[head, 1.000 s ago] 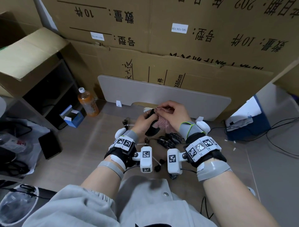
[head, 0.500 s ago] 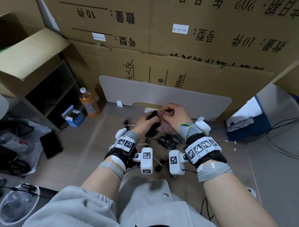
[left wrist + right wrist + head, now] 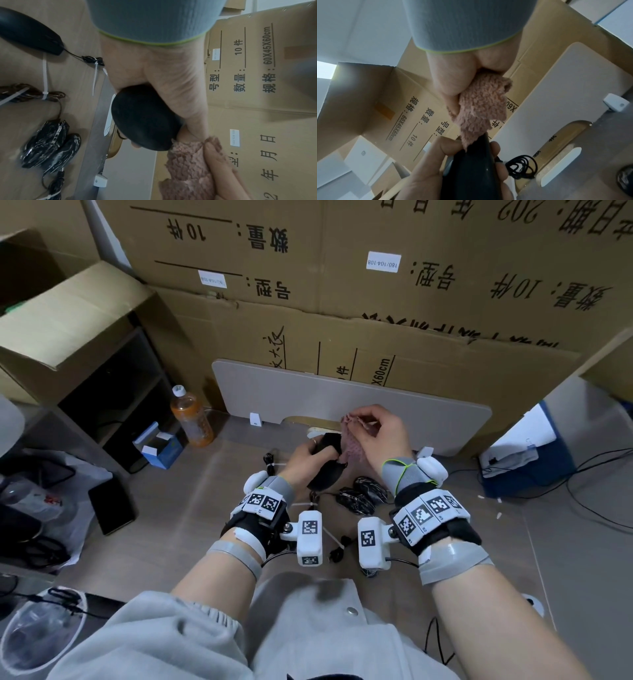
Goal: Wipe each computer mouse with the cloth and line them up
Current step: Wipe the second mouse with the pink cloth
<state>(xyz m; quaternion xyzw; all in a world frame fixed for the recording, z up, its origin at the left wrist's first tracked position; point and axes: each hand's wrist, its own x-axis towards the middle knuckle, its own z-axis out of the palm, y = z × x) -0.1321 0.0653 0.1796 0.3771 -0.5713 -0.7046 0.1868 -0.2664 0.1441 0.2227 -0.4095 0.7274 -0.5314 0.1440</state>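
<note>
The left hand [image 3: 301, 455] grasps a plain black mouse [image 3: 325, 463], fingers and thumb curled round its body, and holds it raised above the floor [image 3: 178, 508]. The right hand [image 3: 380, 436] pinches a pink cloth [image 3: 352, 445] between thumb and fingertips; the cloth hangs from that pinch, and its lower edge touches the upper end of the held mouse, as the right wrist view shows. The left wrist view shows the rounded back of the mouse seated in the left palm, with the cloth just beside it. On the floor below the hands lie two patterned black mice [image 3: 363, 496] side by side and touching, their cables gathered with white zip ties [image 3: 45, 75]. Another plain black mouse [image 3: 30, 35] lies apart from this pair, its cable also bundled. An orange drink bottle [image 3: 191, 417] stands upright to the left, near a small blue box [image 3: 159, 445]. A grey board [image 3: 342, 398] leans against stacked cardboard boxes [image 3: 376, 285] behind the hands.
</note>
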